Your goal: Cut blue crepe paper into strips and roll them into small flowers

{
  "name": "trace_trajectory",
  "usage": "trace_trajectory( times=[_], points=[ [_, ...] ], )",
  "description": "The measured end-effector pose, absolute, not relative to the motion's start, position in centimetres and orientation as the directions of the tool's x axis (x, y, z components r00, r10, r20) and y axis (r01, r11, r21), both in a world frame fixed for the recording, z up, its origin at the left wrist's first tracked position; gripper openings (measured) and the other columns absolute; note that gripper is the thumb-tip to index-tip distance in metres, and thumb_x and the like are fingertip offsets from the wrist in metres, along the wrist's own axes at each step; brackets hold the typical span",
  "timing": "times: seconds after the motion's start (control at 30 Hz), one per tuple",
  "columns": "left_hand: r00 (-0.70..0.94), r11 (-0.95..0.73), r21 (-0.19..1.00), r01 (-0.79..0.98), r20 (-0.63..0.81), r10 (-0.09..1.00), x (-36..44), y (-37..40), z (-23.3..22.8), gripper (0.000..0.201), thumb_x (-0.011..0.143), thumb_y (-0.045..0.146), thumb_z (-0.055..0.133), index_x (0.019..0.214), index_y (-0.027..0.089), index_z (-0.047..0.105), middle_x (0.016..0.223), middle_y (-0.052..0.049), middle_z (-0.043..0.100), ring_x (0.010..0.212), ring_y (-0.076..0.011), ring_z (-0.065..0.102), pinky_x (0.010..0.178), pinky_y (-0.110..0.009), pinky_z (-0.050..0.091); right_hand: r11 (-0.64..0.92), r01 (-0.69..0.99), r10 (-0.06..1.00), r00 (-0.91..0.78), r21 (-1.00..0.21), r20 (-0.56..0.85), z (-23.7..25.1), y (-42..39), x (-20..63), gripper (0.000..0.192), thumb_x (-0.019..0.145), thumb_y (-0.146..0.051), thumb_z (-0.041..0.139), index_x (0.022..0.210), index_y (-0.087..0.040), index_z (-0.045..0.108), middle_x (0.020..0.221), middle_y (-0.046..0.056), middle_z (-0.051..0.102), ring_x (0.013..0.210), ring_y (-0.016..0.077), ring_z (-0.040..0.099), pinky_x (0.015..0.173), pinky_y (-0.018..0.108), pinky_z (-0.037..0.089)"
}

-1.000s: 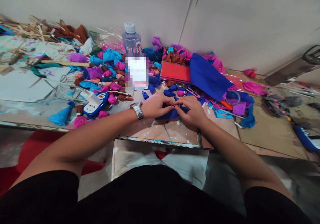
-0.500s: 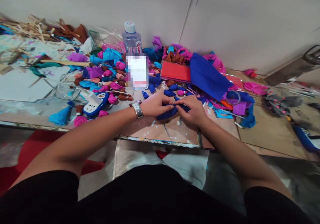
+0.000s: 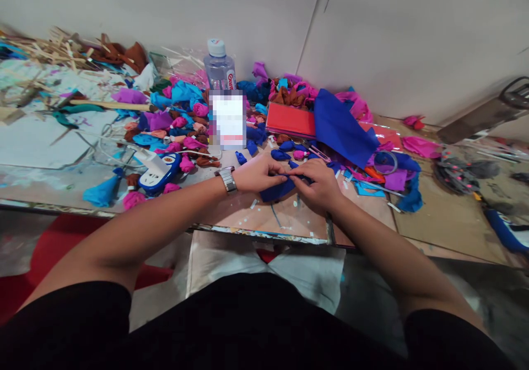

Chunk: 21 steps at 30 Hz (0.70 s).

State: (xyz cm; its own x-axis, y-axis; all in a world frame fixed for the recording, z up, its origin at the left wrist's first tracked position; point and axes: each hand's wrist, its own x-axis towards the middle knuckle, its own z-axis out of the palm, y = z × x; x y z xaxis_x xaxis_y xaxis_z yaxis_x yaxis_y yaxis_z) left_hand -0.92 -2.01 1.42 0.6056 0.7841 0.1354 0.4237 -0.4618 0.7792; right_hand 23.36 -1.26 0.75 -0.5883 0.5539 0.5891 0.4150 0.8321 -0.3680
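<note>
Both of my hands meet over the near edge of the table (image 3: pixel 289 221). My left hand (image 3: pixel 258 173), with a metal watch (image 3: pixel 227 181) on the wrist, pinches one end of a small dark blue piece of fabric (image 3: pixel 276 191). My right hand (image 3: pixel 317 184) grips the other end, fingers curled over it. The fabric is bunched between the fingertips and partly hidden by them. Small blue rolled pieces (image 3: pixel 281 154) lie just beyond my hands.
A large blue sheet (image 3: pixel 341 127) and a red sheet (image 3: pixel 290 119) lie behind. Pink, purple and blue fabric buds (image 3: pixel 182 133) crowd the left, with a water bottle (image 3: pixel 220 69), a blue-white device (image 3: pixel 159 172), a tape ring (image 3: pixel 385 161) and wooden sticks (image 3: pixel 53 47).
My fingers have shifted slightly on the blue fabric, gathering it tighter; its loose end now points down left. The hands stay in the same spot.
</note>
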Motion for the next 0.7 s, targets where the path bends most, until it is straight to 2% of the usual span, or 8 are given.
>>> trace_trajectory(
  times=[0.23, 0.37, 0.53, 0.7],
  points=[
    [0.59, -0.322, 0.87, 0.374, 0.044, 0.806, -0.9, -1.73, 1.36, 0.034, 0.094, 0.044, 0.063, 0.089, 0.014, 0.078, 0.072, 0.0, 0.066, 0.063, -0.0103, 0.052, 0.059, -0.023, 0.039, 0.851, 0.373, 0.524, -0.568, -0.369, 0.635, 1.04, -1.39, 23.33, 0.012, 0.096, -0.025, 0.074, 0.105, -0.027, 0.08, 0.093, 0.003, 0.084, 0.089, 0.0234, 0.076, 0.089, 0.044, 0.052],
    [0.619, -0.244, 0.909, 0.338, -0.019, 0.785, -1.01, -1.71, 1.42, 0.033, 0.094, 0.043, 0.064, 0.094, 0.014, 0.078, 0.072, 0.0, 0.066, 0.06, -0.0096, 0.051, 0.058, -0.023, 0.04, 0.855, 0.362, 0.518, -0.564, -0.372, 0.643, 1.1, -1.5, 23.26, 0.011, 0.094, -0.023, 0.074, 0.102, -0.028, 0.081, 0.092, 0.002, 0.084, 0.088, 0.0234, 0.076, 0.09, 0.044, 0.052],
    [0.624, -0.261, 0.902, 0.343, -0.012, 0.782, -0.93, -1.87, 1.42, 0.033, 0.094, 0.042, 0.063, 0.099, 0.014, 0.079, 0.073, 0.0, 0.068, 0.061, -0.0102, 0.053, 0.059, -0.023, 0.042, 0.867, 0.341, 0.498, -0.564, -0.364, 0.658, 0.9, -1.36, 23.16, 0.011, 0.094, -0.021, 0.074, 0.1, -0.028, 0.081, 0.089, 0.002, 0.084, 0.085, 0.0227, 0.076, 0.087, 0.043, 0.052],
    [0.613, -0.285, 0.898, 0.334, 0.022, 0.79, -0.76, -1.92, 1.52, 0.031, 0.094, 0.04, 0.062, 0.091, 0.013, 0.078, 0.07, 0.0, 0.066, 0.06, -0.0104, 0.053, 0.059, -0.023, 0.042, 0.871, 0.323, 0.491, -0.59, -0.37, 0.641, 1.01, -1.31, 23.18, 0.01, 0.095, -0.025, 0.072, 0.1, -0.028, 0.08, 0.092, 0.003, 0.085, 0.087, 0.0228, 0.078, 0.087, 0.044, 0.053]
  ],
)
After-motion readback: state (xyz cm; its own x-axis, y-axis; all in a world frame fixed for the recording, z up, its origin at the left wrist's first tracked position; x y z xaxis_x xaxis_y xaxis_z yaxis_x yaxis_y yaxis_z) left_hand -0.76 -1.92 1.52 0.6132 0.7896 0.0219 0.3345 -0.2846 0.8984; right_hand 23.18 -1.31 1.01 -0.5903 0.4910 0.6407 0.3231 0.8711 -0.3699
